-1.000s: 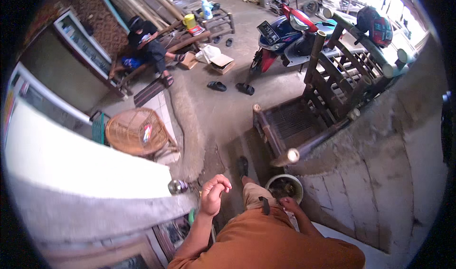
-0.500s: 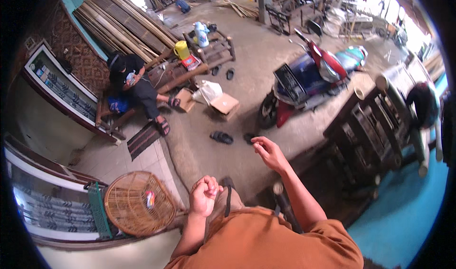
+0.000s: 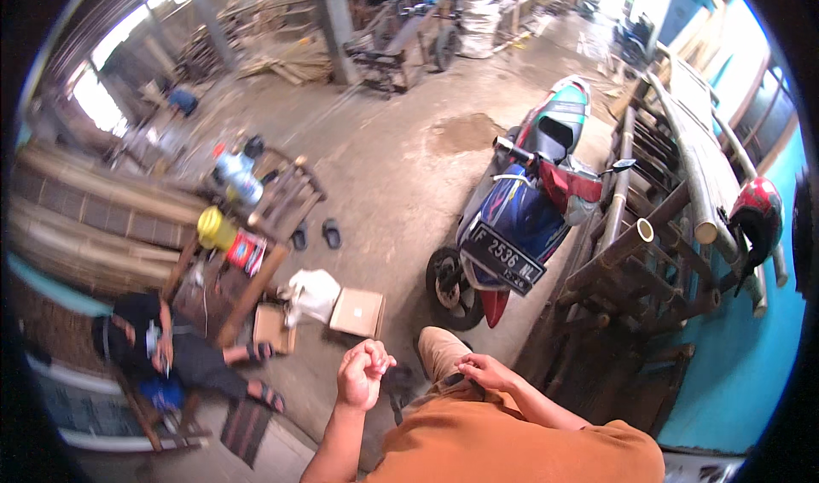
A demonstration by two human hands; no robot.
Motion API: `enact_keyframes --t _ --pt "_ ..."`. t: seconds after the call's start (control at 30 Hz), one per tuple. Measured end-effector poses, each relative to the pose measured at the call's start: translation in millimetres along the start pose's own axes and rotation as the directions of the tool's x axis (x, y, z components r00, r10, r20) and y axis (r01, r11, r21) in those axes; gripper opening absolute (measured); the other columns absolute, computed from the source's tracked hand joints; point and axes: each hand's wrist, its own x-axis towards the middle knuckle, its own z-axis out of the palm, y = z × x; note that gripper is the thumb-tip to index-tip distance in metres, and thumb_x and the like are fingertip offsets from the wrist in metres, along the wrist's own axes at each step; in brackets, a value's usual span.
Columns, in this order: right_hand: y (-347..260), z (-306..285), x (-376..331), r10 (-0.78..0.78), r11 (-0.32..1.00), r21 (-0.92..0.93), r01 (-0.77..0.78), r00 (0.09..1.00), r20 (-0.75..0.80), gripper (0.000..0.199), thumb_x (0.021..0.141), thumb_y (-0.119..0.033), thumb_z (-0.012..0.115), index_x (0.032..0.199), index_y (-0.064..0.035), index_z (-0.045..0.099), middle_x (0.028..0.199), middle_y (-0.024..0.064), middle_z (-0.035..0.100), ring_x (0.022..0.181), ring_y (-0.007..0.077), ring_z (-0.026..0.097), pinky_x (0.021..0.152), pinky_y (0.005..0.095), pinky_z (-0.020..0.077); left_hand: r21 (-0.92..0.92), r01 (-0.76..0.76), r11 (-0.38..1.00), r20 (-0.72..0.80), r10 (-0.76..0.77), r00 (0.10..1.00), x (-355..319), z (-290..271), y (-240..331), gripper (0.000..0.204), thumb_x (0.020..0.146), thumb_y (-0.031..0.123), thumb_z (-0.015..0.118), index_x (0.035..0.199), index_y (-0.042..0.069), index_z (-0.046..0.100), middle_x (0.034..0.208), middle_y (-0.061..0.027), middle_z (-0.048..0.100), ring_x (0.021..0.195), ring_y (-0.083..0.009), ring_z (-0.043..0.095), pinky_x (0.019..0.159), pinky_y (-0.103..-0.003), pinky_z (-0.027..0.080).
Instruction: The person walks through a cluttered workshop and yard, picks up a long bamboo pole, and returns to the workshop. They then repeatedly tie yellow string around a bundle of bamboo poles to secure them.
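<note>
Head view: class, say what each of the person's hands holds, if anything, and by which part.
The left hand is curled shut; nothing shows in its grip. The right hand rests at the thigh pocket over something dark; what it is cannot be told.

An open workshop yard with a bare grey concrete floor (image 3: 384, 167), stained by a brown patch (image 3: 465, 131) in the middle distance. A motorbike (image 3: 520, 218) stands parked near the right, beside a dark bamboo frame (image 3: 648, 253) set against a turquoise wall (image 3: 751, 346). A red helmet (image 3: 755, 214) hangs on the frame. On the left, a wooden bench (image 3: 273, 227) carries bottles and a yellow container (image 3: 213, 227); bamboo poles (image 3: 85, 218) lie stacked beyond. Daylight floods the far end, where timber (image 3: 281, 65) lies piled.
</note>
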Motion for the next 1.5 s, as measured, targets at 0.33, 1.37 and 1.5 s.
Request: enact_keyframes --t 0.33,1.37,1.5 --pt "-84 -166 467 -0.396 0.907 -0.2 0.37 0.912 -0.11 0.03 0.091 -0.021 0.061 0.116 -0.0045 0.066 0.111 0.0182 0.07 0.104 0.0301 0.067 0.089 0.0416 0.0522 0.063 -0.004 0.998 0.187 -0.008 0.982 435 5 74 0.01 0.075 0.007 0.045 0.065 0.007 0.046 0.066 -0.005 0.044 0.064 -0.0163 0.043 0.078 -0.037 0.045" --pt "-155 -825 1003 0.814 0.427 0.902 -0.071 0.465 -0.349 0.03 0.095 -0.032 0.061 0.108 -0.0055 0.069 0.091 0.0041 0.069 0.078 0.0129 0.061 0.062 0.0332 0.049 0.283 0.28 0.917 0.494 -0.39 0.777 1631 352 105 0.01 0.082 0.005 0.044 0.075 0.006 0.05 0.074 -0.0033 0.047 0.067 -0.014 0.047 0.079 -0.035 0.048" --pt "-136 -1001 1085 0.758 0.47 0.88 -0.073 0.543 -0.36 0.041 0.095 -0.036 0.062 0.109 0.001 0.07 0.1 0.0067 0.07 0.089 0.0157 0.062 0.076 0.0378 0.0521 0.267 0.433 0.861 0.39 -0.508 0.768 1754 405 18 0.007 0.084 0.006 0.046 0.077 0.007 0.049 0.072 -0.0032 0.046 0.066 -0.0148 0.048 0.077 -0.036 0.048"
